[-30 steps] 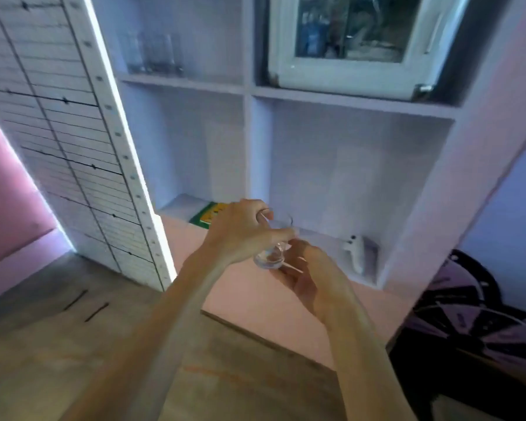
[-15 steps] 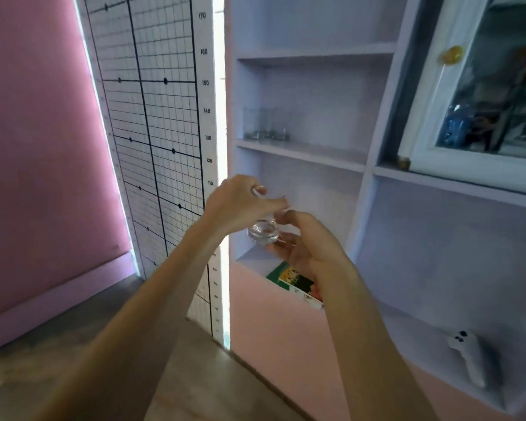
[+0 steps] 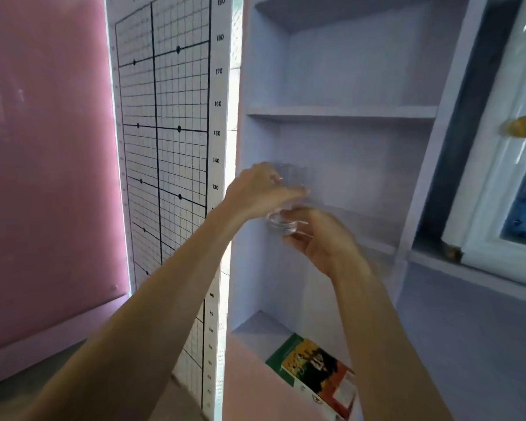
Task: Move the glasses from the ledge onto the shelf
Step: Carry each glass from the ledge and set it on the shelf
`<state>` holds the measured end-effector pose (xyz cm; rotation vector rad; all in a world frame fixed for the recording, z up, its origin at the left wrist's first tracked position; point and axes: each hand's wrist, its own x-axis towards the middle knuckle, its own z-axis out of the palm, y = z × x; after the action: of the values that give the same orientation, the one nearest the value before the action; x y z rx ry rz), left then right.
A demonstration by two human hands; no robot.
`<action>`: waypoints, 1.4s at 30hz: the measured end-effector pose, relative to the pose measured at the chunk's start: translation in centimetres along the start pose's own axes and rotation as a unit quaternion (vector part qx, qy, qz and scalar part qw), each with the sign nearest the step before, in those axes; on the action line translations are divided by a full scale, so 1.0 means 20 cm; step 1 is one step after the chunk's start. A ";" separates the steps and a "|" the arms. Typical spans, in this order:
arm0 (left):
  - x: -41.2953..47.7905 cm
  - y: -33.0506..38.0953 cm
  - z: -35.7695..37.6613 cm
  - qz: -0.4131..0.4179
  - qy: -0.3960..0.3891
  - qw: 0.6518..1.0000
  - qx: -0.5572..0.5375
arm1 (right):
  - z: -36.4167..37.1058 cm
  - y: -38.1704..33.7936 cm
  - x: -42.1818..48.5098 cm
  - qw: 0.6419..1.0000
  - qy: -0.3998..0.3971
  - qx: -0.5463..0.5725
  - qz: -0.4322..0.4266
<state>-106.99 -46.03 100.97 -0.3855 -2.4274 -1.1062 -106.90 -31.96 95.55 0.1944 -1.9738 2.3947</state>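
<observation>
Both hands, left hand (image 3: 260, 192) and right hand (image 3: 316, 235), lifted the glass (image 3: 281, 224) from down by the ledge up to shelf (image 3: 374, 238) height.

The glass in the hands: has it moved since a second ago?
Yes. The glass has risen from beside the green box on the bottom ledge to the middle shelf.

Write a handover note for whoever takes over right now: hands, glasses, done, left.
Left hand: grips the clear glass from above, at its rim.
Right hand: cups the same glass from below.
Glass is in the air in front of the lilac shelf, not set down.
Other glasses: faint clear shapes behind the left hand; blurred, so no count.
Left: set this glass on the shelf, release. The ledge is out of view.
</observation>
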 end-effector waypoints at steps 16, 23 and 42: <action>0.67 -0.21 0.14 0.029 -0.026 0.998 -0.059 | 0.08 -0.01 0.66 0.948 0.211 -0.221 -0.091; 0.77 -0.33 0.12 0.064 0.031 0.995 -0.075 | 0.18 0.02 0.78 0.903 0.299 -0.300 -0.074; 0.84 -0.51 0.16 0.046 0.033 0.988 -0.145 | 0.23 0.04 0.83 0.830 0.356 -0.426 -0.056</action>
<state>-126.75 -49.01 100.95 -0.5391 -2.1711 -1.4113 -123.18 -37.52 97.49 -0.5110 -2.2340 1.0313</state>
